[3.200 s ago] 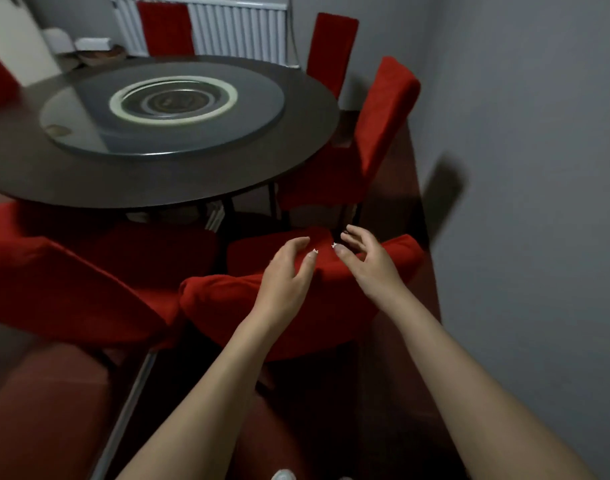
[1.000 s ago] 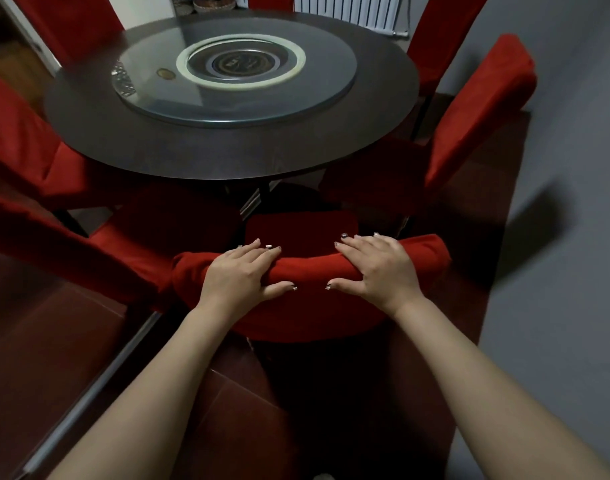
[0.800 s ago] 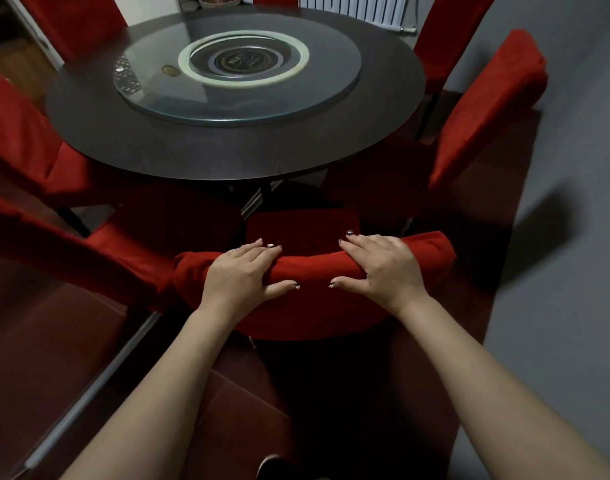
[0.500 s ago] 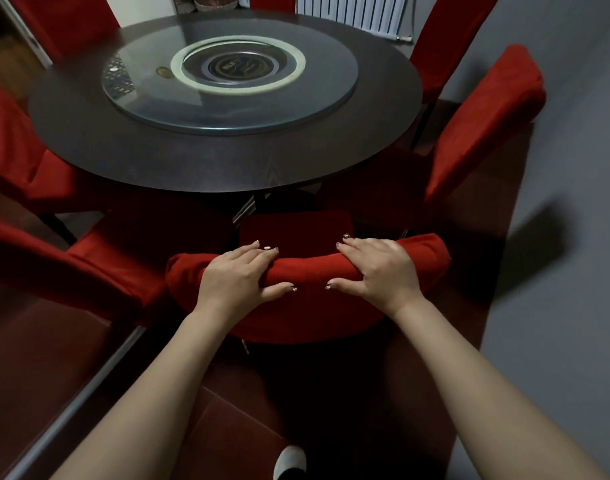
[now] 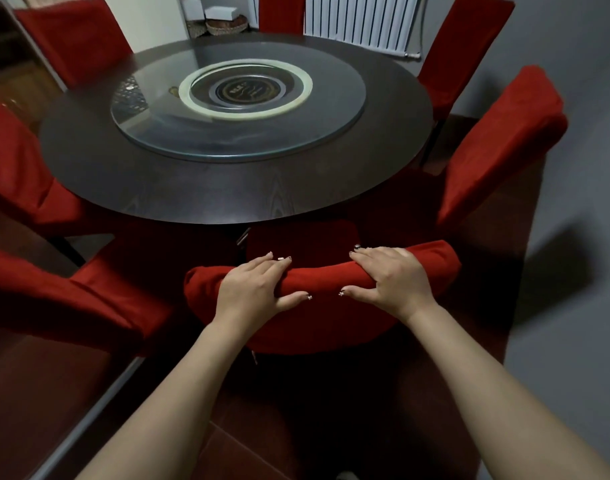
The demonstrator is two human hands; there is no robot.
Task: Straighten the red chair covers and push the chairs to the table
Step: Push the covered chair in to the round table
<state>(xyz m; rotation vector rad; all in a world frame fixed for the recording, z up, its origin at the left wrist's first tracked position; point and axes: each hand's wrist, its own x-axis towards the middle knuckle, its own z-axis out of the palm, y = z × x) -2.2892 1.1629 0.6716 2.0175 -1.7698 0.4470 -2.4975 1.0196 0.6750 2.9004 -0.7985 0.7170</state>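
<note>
Gold markings ring a round dark emblem at the centre of the glass turntable on the dining table. The lettering on it is too small and blurred to read. No other text, label, brand or number is legible.

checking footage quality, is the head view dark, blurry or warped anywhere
Head view: dim overall; the round glass turntable shows pale reflections; a dark shadow on the grey wall; wide-angle bends the edges; left hand, right hand and red-covered chair back look sharp.
</note>
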